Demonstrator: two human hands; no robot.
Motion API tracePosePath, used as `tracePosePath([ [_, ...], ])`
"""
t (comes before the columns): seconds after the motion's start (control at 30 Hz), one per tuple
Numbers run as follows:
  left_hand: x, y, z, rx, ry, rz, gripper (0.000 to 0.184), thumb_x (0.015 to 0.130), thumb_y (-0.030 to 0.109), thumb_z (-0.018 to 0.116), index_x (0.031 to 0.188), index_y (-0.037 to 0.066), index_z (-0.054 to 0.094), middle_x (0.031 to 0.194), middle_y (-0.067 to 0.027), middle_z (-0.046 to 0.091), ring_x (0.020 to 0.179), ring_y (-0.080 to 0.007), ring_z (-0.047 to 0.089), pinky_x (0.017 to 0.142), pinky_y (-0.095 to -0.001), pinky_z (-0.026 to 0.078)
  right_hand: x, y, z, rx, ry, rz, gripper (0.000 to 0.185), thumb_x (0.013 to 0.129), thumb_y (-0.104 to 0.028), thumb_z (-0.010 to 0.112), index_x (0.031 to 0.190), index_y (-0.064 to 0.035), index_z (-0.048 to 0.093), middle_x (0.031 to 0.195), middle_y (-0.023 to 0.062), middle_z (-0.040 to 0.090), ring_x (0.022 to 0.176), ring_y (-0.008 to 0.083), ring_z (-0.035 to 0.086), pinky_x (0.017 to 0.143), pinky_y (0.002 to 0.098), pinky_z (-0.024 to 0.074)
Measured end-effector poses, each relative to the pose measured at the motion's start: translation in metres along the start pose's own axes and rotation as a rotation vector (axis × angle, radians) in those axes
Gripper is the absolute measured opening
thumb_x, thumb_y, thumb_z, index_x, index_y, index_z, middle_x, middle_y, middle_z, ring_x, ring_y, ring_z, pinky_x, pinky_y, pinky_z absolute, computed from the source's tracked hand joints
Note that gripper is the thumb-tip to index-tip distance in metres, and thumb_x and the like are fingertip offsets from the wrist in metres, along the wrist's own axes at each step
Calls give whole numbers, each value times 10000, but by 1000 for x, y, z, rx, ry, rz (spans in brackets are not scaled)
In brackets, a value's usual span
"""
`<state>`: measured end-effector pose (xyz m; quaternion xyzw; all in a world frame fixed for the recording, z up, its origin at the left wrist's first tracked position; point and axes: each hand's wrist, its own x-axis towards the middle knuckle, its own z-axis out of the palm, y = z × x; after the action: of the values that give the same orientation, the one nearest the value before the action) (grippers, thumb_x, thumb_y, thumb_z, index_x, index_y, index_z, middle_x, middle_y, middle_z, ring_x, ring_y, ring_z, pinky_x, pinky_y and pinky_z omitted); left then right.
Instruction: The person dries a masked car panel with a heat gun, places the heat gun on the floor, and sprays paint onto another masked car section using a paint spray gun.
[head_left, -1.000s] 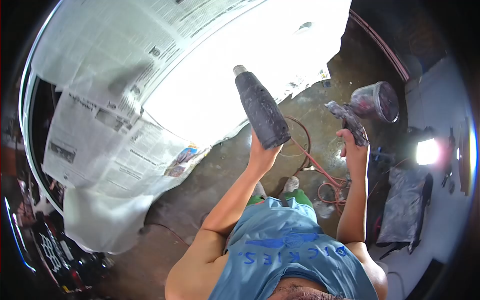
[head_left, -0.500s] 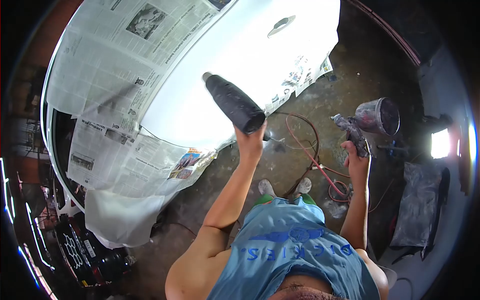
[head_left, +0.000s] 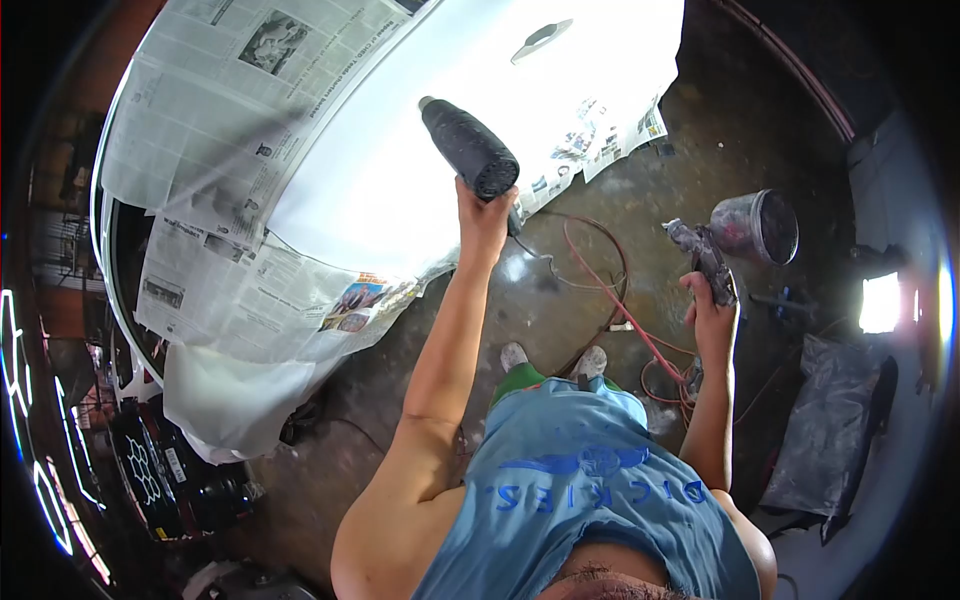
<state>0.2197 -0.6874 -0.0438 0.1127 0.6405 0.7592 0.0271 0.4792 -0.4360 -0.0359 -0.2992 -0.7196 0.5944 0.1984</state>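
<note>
My left hand (head_left: pixel 484 225) is wrapped round the handle of a black heat gun (head_left: pixel 470 150). Its pale nozzle points up and left over a bright white car panel (head_left: pixel 400 170), apart from the surface as far as I can tell. A dark oval recess (head_left: pixel 541 41) shows in the panel. Newspaper sheets (head_left: pixel 230 150) cover the area along the panel's left and lower edges. Off to the right, my right hand (head_left: pixel 712 305) grips a paint-smeared spray gun (head_left: pixel 705 255) with a round cup (head_left: pixel 757 226) on it, held away from the panel.
A red hose (head_left: pixel 655 352) and a cord (head_left: pixel 555 270) loop over the stained floor near my shoes (head_left: pixel 592 361). A bright lamp (head_left: pixel 881 303) shines at the right, above a plastic-wrapped item (head_left: pixel 825 430). Dark car parts (head_left: pixel 180 475) sit at lower left.
My left hand has carried the heat gun up and farther out over the white panel, with the arm stretched more. The right hand with the spray gun has barely moved.
</note>
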Motion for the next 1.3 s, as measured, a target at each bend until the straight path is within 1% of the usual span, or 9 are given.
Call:
tracePosePath([
  [0.3,-43,-78,-57,415,142,-133,592,836,43,755,1315,-21,412,1129,-119,583,1017,-213,599,926,-343,483,7,16,-2,91,49,-1,165,982,-196,686,1028,-38,672,818,-6,669,515,35,480,470,233,376],
  [0.6,-25,-217,-47,642,-160,-313,599,746,-1,763,1269,-39,474,1179,-169,623,1080,-284,616,964,-367,473,-4,34,-19,109,182,56,191,938,-169,747,1037,-22,674,757,-22,622,552,34,508,486,224,405],
  [0.7,-1,-218,2,557,-265,-389,600,738,-1,760,1267,-49,481,1197,-182,629,1101,-285,618,979,-369,473,-10,38,-32,80,241,61,183,941,-158,742,1042,-18,681,775,-15,633,557,36,514,492,224,419],
  [0.77,24,-253,23,558,-318,-270,629,732,7,760,1290,-56,477,1215,-179,629,1110,-270,618,989,-366,473,-13,45,-40,90,291,60,179,941,-151,739,1044,-16,683,793,-9,644,556,38,517,496,227,428],
  [0.8,30,-239,46,528,-331,-276,646,736,8,760,1309,-48,468,1220,-180,627,1122,-279,614,997,-368,467,-16,51,-45,41,302,53,142,968,-153,707,1062,-49,683,722,-35,606,531,16,472,466,211,355],
  [0.93,56,-225,107,556,-333,-220,666,738,12,779,1318,-44,457,1237,-193,617,1130,-300,607,1001,-383,460,-23,63,-66,8,313,89,278,940,-144,740,1172,-15,657,840,-3,662,573,35,527,512,212,435],
  [1.1,94,-229,155,472,-377,-87,553,782,72,803,1218,-56,487,1149,-177,631,1009,-237,627,892,-351,505,-24,67,-84,5,433,107,259,942,-150,742,1156,-24,668,837,-18,662,577,24,501,517,209,423],
  [1.17,103,-218,175,395,-384,-125,612,767,19,787,1271,-66,450,1192,-194,601,1066,-297,600,961,-383,471,-23,69,-92,-3,483,122,257,941,-156,746,1148,-25,669,833,-23,657,577,22,498,519,207,422],
  [1.3,128,-219,197,430,-414,-52,602,775,17,780,1259,-77,434,1161,-190,594,1039,-282,595,936,-377,478,-17,72,-102,-25,529,73,187,950,-162,738,1085,-40,693,769,-44,633,561,20,483,504,208,386],
])
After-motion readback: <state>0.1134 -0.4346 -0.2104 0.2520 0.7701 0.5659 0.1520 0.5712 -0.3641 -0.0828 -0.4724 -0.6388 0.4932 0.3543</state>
